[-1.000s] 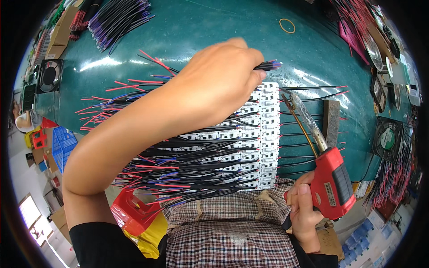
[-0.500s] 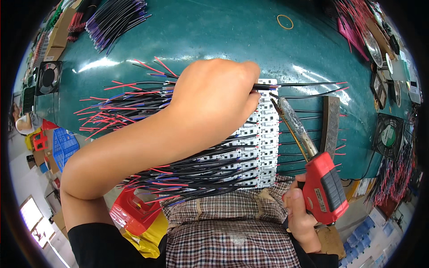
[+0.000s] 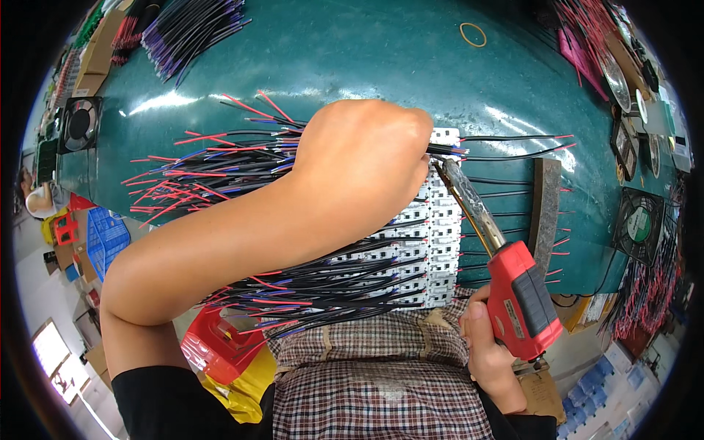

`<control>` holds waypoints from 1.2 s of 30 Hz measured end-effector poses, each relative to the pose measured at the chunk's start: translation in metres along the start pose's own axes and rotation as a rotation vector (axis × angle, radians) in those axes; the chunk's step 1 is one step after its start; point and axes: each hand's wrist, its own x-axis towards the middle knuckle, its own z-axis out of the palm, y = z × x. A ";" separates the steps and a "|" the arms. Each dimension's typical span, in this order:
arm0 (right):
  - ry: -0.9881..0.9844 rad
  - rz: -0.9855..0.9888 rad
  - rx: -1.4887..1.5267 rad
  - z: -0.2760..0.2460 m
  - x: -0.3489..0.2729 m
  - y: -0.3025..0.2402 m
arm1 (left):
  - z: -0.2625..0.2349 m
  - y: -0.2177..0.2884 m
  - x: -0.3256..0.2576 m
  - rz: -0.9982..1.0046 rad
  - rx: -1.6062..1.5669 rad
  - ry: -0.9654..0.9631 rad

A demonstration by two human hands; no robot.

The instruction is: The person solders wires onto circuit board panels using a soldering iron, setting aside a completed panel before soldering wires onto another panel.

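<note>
Fingers of the left hand, largely hidden behind its own back, pinch a small bunch of black wires whose ends poke out over the upper edge of a white circuit-board panel at the centre of the frame. At lower right, the fingers of the right hand wrap around the grip of a red soldering gun, its tip angled to just beside the wire ends; whether they touch cannot be told. Red-tipped leads fan out from the panel toward the left, and a dark bar lies across others at right. On the green table, a rubber band sits at upper right and a wire bundle at upper left.
</note>
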 end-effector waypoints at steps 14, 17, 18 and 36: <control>0.104 0.001 0.036 0.005 0.004 -0.003 | -0.001 0.000 0.005 0.039 0.019 -0.021; 0.082 -0.124 0.022 0.002 0.005 0.003 | -0.003 0.001 0.005 0.024 0.029 -0.038; 0.064 -0.142 0.008 -0.002 0.002 0.008 | -0.003 0.001 0.005 0.021 0.027 -0.042; 0.103 -0.006 0.061 0.005 -0.001 -0.007 | -0.011 -0.006 0.013 -0.015 -0.063 -0.099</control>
